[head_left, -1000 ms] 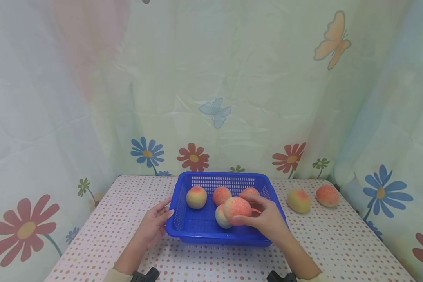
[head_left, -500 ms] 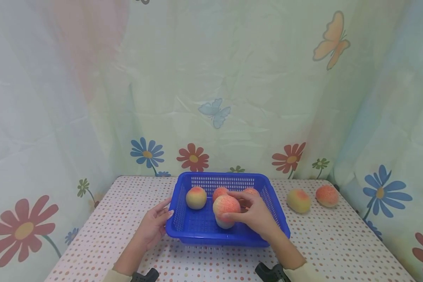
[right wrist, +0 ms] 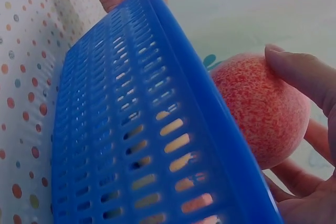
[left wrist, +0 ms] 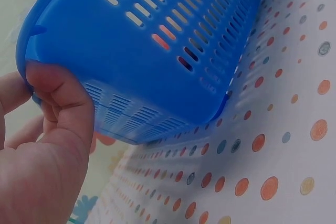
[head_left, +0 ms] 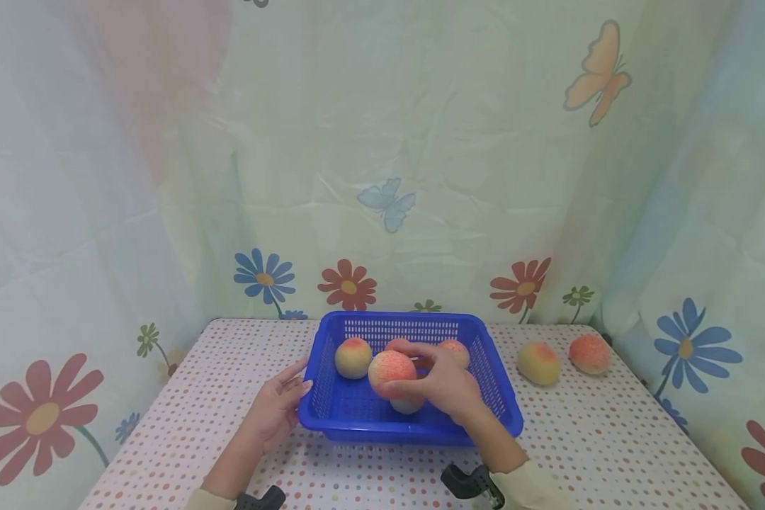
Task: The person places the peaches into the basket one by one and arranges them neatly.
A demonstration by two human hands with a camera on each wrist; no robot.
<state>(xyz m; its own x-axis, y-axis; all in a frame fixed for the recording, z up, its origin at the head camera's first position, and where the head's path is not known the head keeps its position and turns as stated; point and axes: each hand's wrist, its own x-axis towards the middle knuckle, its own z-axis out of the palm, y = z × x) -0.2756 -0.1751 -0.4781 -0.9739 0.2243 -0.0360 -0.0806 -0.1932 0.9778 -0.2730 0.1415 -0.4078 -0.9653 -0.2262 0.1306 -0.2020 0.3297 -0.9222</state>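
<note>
A blue plastic basket point(head_left: 421, 433) with slotted walls holds several peaches. My left hand point(head_left: 275, 409) pinches its left rim between thumb and fingers, also plain in the left wrist view. Over the middle of the basket, my right hand point(head_left: 443, 382) grips a red-speckled peach point(head_left: 390, 371) between thumb and fingers. In the right wrist view this peach point(right wrist: 262, 108) is above the basket's rim. Below it a pale peach point(head_left: 407, 404) is partly covered. A yellow peach point(head_left: 353, 360) lies at the basket's left, and a red one point(head_left: 455, 350) at the back right, partly behind my right hand.
Outside the basket, to its right, a yellow peach point(head_left: 539, 363) and a red peach point(head_left: 590, 353) lie on the dotted tablecloth point(head_left: 574, 439). A flowered curtain point(head_left: 395, 142) hangs behind the table and along both sides.
My right hand has carried the red-speckled peach leftward over the basket. The left hand stays on the rim, and the basket has hardly moved.
</note>
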